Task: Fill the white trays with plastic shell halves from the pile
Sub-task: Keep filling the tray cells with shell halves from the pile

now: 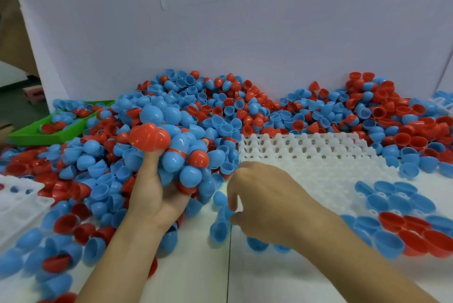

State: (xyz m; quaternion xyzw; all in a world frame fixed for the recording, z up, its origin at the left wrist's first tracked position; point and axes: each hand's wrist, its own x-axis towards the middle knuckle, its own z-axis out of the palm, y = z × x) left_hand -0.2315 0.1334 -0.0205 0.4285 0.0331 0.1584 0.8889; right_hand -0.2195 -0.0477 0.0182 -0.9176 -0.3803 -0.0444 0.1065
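The left hand (157,194) holds a big bunch of blue and red shells (176,153) up off the table, probably so the right hand (259,202) can take them one by one. The right hand pinches one blue shell (226,213) at the near corner of the white tray (306,163). The pile (245,109) crowds the tray's far and left edges, but its middle holes are free.

R hand (259,194) fingertips blurred — grip on shell (226,213) maybe unclear.

Shell pile (245,111) rings the white tray (318,155) — upper rows bare.
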